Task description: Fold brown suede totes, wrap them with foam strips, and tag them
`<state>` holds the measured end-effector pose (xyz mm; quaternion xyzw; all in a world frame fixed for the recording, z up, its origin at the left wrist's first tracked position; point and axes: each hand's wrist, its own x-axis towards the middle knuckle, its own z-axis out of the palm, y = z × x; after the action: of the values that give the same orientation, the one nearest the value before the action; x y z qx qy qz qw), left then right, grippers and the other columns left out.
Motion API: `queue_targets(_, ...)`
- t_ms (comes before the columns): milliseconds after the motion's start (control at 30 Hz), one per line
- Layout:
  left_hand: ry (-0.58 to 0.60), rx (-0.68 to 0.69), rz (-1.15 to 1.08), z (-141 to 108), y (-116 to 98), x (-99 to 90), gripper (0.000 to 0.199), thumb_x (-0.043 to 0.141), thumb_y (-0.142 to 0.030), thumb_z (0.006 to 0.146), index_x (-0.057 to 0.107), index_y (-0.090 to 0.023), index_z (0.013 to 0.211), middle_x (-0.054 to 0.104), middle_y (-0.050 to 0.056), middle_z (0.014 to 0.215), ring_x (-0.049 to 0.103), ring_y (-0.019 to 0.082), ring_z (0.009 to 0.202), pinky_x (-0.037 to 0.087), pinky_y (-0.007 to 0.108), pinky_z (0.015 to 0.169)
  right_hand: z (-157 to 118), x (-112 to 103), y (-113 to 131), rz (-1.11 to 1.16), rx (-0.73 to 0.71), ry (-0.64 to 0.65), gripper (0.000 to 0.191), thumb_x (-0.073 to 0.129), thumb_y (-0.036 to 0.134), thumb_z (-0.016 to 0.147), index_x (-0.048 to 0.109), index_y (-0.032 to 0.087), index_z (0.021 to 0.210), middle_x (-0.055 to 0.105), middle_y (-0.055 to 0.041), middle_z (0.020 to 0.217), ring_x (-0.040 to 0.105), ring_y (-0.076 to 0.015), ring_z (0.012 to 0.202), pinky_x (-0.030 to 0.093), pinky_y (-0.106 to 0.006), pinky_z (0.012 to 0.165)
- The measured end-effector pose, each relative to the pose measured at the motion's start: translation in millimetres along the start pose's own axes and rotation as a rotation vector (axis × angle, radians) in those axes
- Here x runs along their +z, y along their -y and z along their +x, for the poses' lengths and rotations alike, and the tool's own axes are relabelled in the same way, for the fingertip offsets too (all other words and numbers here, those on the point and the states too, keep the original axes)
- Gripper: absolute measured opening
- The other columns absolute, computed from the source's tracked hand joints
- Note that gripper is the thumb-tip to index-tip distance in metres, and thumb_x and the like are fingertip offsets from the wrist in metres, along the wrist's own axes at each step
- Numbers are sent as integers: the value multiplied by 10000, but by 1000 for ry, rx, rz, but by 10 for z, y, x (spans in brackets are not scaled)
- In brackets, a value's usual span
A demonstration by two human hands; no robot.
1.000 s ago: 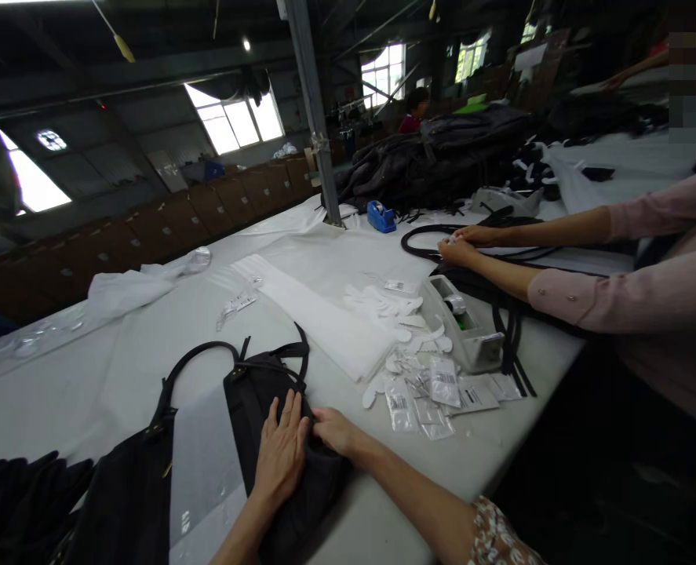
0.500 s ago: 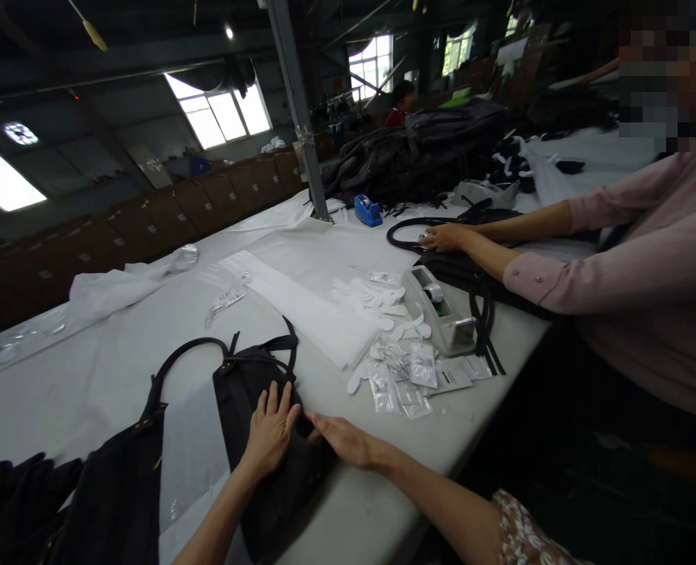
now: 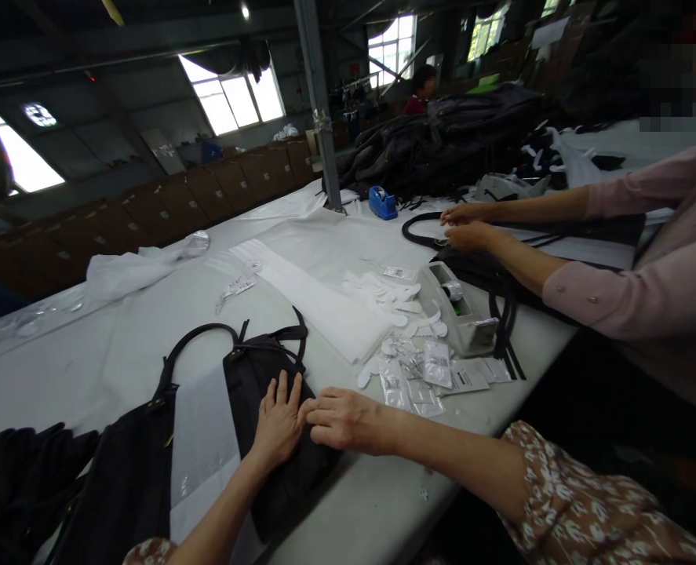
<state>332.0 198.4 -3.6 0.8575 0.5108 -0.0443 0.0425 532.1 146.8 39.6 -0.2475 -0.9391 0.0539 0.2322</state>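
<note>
A black handbag [image 3: 292, 486] lies on the white-covered table, its curved handle [image 3: 198, 333] standing up at the far side. A white translucent sheet [image 3: 202, 439] is wrapped over its middle. Flat on the right part of the bag rests my left hand [image 3: 278, 428], fingers stretched out. My right hand [image 3: 344, 420] is beside it, fingers curled together in a pinch at the bag's right side edge; the fingertips meet near my left thumb. Thin black straps [image 3: 292, 337] lie loose at the bag's top corner.
Small packets [image 3: 439, 365], white paper pieces [image 3: 383, 294] and a grey tape dispenser [image 3: 462, 310] lie to the right. A blue dispenser [image 3: 383, 202] stands by a metal post [image 3: 322, 125]. A co-worker's hands [image 3: 468, 227] handle another black bag. Dark fabric [image 3: 23, 486] is piled at left.
My right hand has moved from the bag's side opening to a pinch at its edge, and that side looks flatter. My left hand stays on the bag. The co-worker's hands have come together.
</note>
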Motion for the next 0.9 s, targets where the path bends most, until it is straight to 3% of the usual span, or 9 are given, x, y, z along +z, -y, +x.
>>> queue_targets(100,-38,-76,-7,-9,-90,-17,629,270,-514,927,242,-192,1467,174,175,1545,175,387,1397,285,532,1052,-140,247,1,30,80,-2,383,294,163,972,650,210,838,656,-68,815,604,-173,910,485,-316,813)
queue_targets(267,-103,-84,-3,-44,-159,-52,665,320,-535,906,237,-191,1469,181,159,1548,177,382,1397,249,524,1082,-383,304,217,99,191,-53,370,360,129,903,574,112,1204,614,-164,1177,478,-256,1225,338,-487,1061)
queue_targets(367,-119,-90,-21,-52,-137,-67,663,349,-524,901,239,-200,1468,177,154,1550,180,379,1397,241,529,1090,-114,95,311,84,311,-12,303,491,251,845,659,129,1065,669,-151,1049,558,-298,1094,200,-587,1105)
queue_targets(433,-104,-90,-42,-46,-103,-61,647,371,-490,902,237,-207,1468,158,151,1555,166,378,1401,243,532,1092,214,8,327,36,396,-6,282,493,323,871,696,144,950,691,-137,939,590,-288,1013,208,-571,1109)
queue_targets(500,-85,-73,-92,-35,-66,-50,614,362,-433,914,236,-200,1468,148,150,1557,131,379,1409,234,540,1098,529,43,319,0,430,-44,364,440,342,911,669,102,1061,664,-178,1067,558,-297,1093,278,-526,1091)
queue_targets(600,-92,-59,-163,-15,-2,-62,567,303,-393,937,247,-194,1465,183,133,1552,117,363,1416,218,526,1115,746,321,279,-11,432,-113,495,394,358,930,499,66,1316,526,-201,1323,458,-312,1243,367,-485,1035)
queue_targets(733,-68,46,-238,-84,176,-235,563,366,-402,917,352,-137,1413,203,188,1533,189,350,1402,286,461,1108,569,813,95,-143,393,-158,644,388,499,917,334,124,1438,433,-159,1425,418,-307,1292,390,-479,1006)
queue_targets(800,-100,82,-287,-273,327,-404,518,347,-391,925,414,-129,1367,191,202,1531,192,345,1403,299,468,1101,457,976,-35,-211,354,-197,674,345,522,924,246,149,1476,406,-150,1446,446,-298,1273,396,-487,988)
queue_targets(900,-259,-42,-213,-813,655,-693,532,282,-469,944,380,-191,1387,213,163,1535,154,312,1420,223,539,1122,373,1083,-174,-272,274,-181,666,317,538,916,265,177,1473,434,-146,1426,499,-312,1223,423,-512,927)
